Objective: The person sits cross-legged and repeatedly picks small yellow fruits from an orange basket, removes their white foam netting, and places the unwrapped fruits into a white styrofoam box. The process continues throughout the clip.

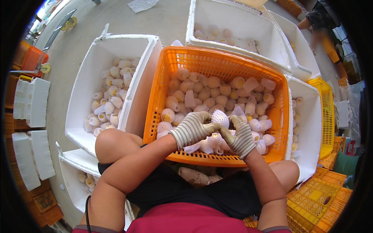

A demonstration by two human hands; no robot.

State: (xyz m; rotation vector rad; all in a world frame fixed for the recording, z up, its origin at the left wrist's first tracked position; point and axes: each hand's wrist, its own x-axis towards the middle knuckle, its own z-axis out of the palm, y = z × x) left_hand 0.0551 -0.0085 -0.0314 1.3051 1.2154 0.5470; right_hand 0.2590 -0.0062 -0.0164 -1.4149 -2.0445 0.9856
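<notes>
My left hand (194, 130), in a grey-striped work glove, is closed at one side of a round fruit in a white foam net (220, 118). My right hand (240, 136), gloved alike, curls around the fruit's other side, and the thumbs come close together below it. The fruit is held over the near part of an orange plastic crate (217, 57). Many more foam-netted fruits (210, 101) fill the crate's bottom, some showing yellow at the net's open end. My fingers hide part of the held fruit, and its exact kind cannot be told.
White foam boxes with netted fruit stand around the crate: one at the left (87, 77), one behind (233, 17), one at the right (311, 128). Yellow crates (316, 194) lie at the lower right. Foam lids (33, 99) stand far left. Another person's arm (304, 24) shows top right.
</notes>
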